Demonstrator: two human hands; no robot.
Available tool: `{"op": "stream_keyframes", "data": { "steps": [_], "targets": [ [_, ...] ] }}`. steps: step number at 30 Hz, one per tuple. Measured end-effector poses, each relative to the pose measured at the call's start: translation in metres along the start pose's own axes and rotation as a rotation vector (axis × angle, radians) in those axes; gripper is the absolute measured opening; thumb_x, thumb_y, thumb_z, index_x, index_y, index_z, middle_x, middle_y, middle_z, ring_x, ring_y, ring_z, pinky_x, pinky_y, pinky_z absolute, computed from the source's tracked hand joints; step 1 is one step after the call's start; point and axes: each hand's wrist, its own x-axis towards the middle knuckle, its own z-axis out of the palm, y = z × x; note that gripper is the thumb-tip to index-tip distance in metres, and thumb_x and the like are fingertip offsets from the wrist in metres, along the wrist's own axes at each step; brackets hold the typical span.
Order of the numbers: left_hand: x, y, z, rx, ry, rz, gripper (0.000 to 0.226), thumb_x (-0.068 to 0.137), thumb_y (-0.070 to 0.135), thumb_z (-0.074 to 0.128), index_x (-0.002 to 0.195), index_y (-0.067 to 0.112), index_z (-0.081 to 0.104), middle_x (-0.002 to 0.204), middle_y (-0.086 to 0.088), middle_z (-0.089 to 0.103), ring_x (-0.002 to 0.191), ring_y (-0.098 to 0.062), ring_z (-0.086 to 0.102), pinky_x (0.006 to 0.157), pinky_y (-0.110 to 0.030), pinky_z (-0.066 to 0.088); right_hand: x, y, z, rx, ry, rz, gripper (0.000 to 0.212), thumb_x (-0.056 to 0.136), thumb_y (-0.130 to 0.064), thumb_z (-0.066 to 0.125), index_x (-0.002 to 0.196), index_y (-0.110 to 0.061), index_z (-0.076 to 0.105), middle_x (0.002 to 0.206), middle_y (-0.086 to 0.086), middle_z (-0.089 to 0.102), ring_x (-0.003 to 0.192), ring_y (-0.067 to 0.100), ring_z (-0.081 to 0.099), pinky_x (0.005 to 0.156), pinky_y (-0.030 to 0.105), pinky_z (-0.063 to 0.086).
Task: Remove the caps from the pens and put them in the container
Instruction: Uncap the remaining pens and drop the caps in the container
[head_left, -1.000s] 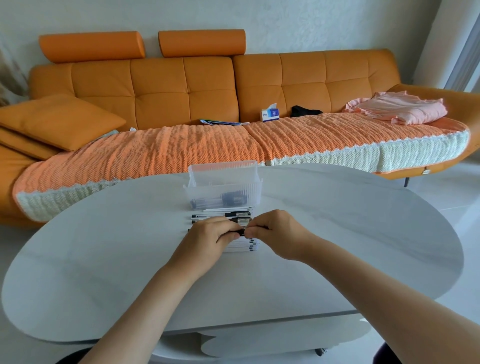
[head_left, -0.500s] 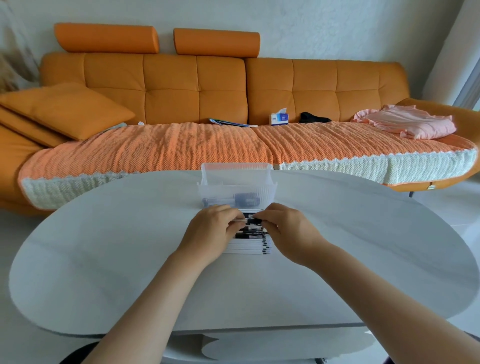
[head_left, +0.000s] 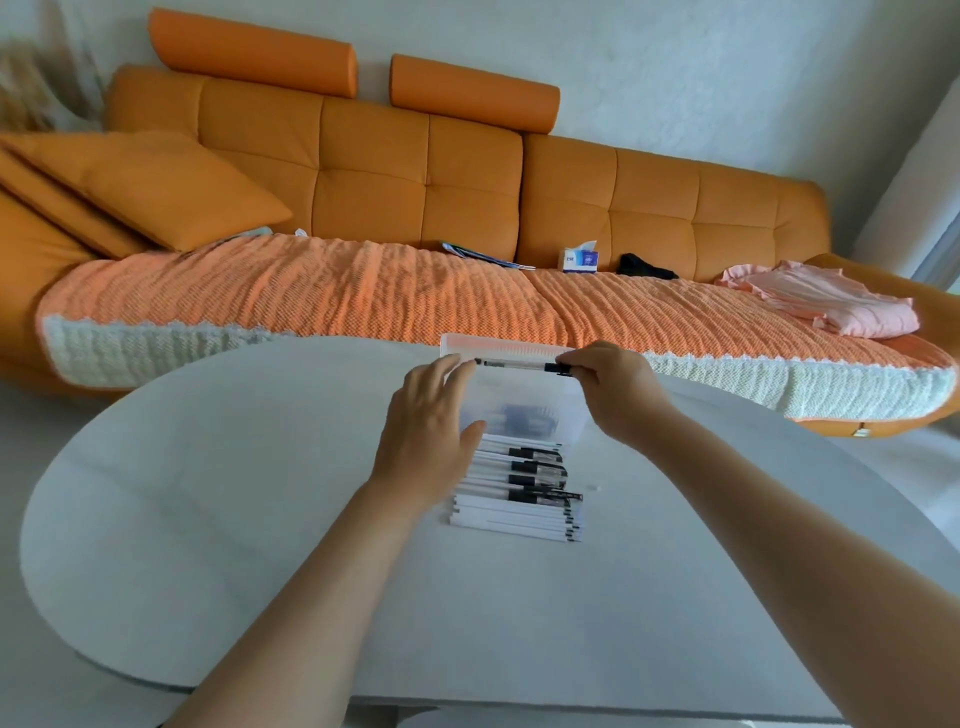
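Cushions in matte orange fabric (head_left: 156, 192) slump at the far left of the long tufted orange sofa (head_left: 467, 171), whose seat is covered by a knitted orange throw (head_left: 363, 296). In front lies the smooth, pale grey oval worktop (head_left: 208, 493).

Over it the left grip (head_left: 431, 431) is released, with fingers straight and spread. Its fingertips are just beside the left end of a slim, clear-barrelled plastic pen (head_left: 514, 364); whether they touch it I cannot tell. The pen lies level in the air, directly above the translucent ribbed plastic container (head_left: 519, 389), which stands on the worktop with dark pieces blurred at its bottom. Just in front of the container, a tidy row of white and clear pens with black ends (head_left: 519, 499) lies side by side.

The right grip (head_left: 608, 384) pinches the held pen's black right end between thumb and fingers (whether that black part is the cap or a rubber sleeve is too small to tell).

The pen should be light, stiff and rather slick along its barrel, so the black end is the surer place to hold. A cap likely snaps off with a short pull along the axis. The container looks thin and light, and could slide if knocked.

Far right, a soft folded pink cloth (head_left: 821, 301) rests on the sofa.
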Motion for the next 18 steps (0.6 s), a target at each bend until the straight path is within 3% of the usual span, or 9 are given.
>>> {"op": "stream_keyframes", "data": {
  "steps": [2,5,7,10,13,16,18],
  "targets": [
    [0.0,-0.003,0.003,0.009,-0.086,-0.002,0.064,0.093,0.04,0.056,0.148,0.019,0.03,0.155,0.0,0.028,0.141,-0.02,0.022,0.114,-0.038,0.026,0.014,-0.004,0.008,-0.031,-0.061,0.031,0.033,0.102,-0.008,0.044,0.123,-0.016,0.068,0.113,0.005,0.065,0.086,0.021,0.057,0.067,0.027,0.043],
    [0.0,-0.006,0.005,0.059,-0.177,-0.004,0.067,0.096,0.048,0.047,0.152,0.025,0.019,0.161,0.003,0.014,0.146,-0.019,0.01,0.117,-0.038,0.018,0.028,-0.012,0.02,-0.047,-0.184,0.111,0.036,0.102,-0.008,0.042,0.121,-0.023,0.069,0.116,0.003,0.065,0.082,0.022,0.062,0.059,0.026,0.048],
    [-0.001,-0.008,0.007,0.09,-0.227,-0.01,0.069,0.095,0.053,0.043,0.153,0.028,0.014,0.162,0.004,0.009,0.148,-0.02,0.004,0.118,-0.041,0.016,0.032,-0.015,0.027,-0.024,-0.272,0.159,0.043,0.1,-0.003,0.039,0.115,-0.026,0.072,0.114,0.002,0.066,0.08,0.023,0.064,0.055,0.024,0.049],
    [-0.003,-0.008,0.007,0.109,-0.254,-0.015,0.07,0.095,0.056,0.041,0.153,0.03,0.011,0.162,0.004,0.005,0.149,-0.021,0.0,0.119,-0.044,0.016,0.037,-0.018,0.031,0.043,-0.352,0.207,0.054,0.095,0.005,0.032,0.106,-0.025,0.075,0.115,0.0,0.069,0.077,0.023,0.065,0.06,0.032,0.056],
    [-0.003,-0.008,0.007,0.123,-0.269,-0.019,0.071,0.095,0.056,0.04,0.153,0.029,0.009,0.162,0.004,0.003,0.149,-0.022,-0.002,0.12,-0.046,0.016,0.037,-0.022,0.031,0.11,-0.4,0.231,0.048,0.097,0.0,0.034,0.109,-0.021,0.075,0.113,0.0,0.07,0.064,0.014,0.056,0.053,0.021,0.046],
    [-0.003,-0.008,0.008,0.128,-0.265,-0.016,0.071,0.095,0.056,0.04,0.153,0.029,0.008,0.162,0.003,0.002,0.149,-0.022,-0.002,0.119,-0.046,0.015,0.034,-0.023,0.033,0.124,-0.434,0.219,0.035,0.101,-0.019,0.041,0.115,-0.014,0.073,0.117,0.002,0.068,0.088,0.015,0.061,0.077,0.024,0.047],
    [-0.003,-0.009,0.009,0.135,-0.261,-0.014,0.071,0.095,0.055,0.04,0.153,0.029,0.008,0.162,0.002,0.003,0.149,-0.023,-0.001,0.12,-0.046,0.014,0.03,-0.024,0.032,0.084,-0.459,0.206,0.038,0.098,-0.027,0.043,0.114,-0.005,0.07,0.115,0.013,0.07,0.083,0.018,0.059,0.076,0.031,0.046]
  ]
}}
